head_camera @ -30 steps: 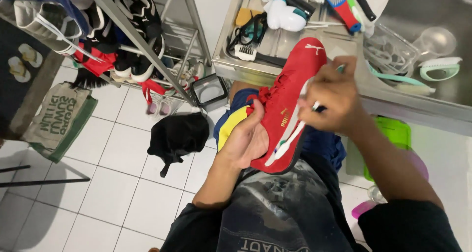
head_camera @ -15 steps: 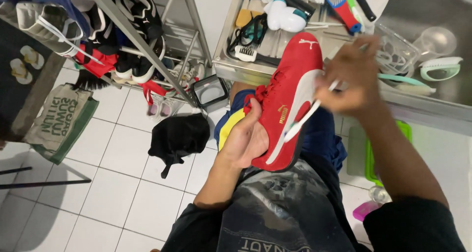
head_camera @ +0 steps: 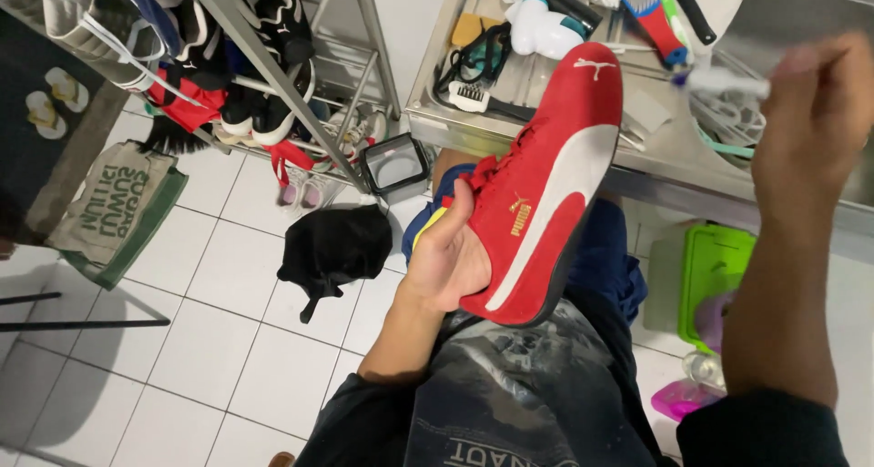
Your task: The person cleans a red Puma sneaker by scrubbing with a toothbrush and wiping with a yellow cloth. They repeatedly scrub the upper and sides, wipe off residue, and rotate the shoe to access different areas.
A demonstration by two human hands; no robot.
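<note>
1. Left hand (head_camera: 451,262) grips a red shoe (head_camera: 546,189) from beneath, thumb on its side, holding it over the lap.
2. Right hand (head_camera: 815,112), blurred, closes on a small white brush (head_camera: 724,82) raised near the toe, clear of the shoe.
3. Behind, a steel counter (head_camera: 437,112) carries brushes; a black bag (head_camera: 332,244) lies on the tiled floor (head_camera: 228,358).

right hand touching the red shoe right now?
Apart. The head view shows the right hand raised over the steel counter, holding a small brush, with open space between it and the red shoe, which the left hand holds.
</note>
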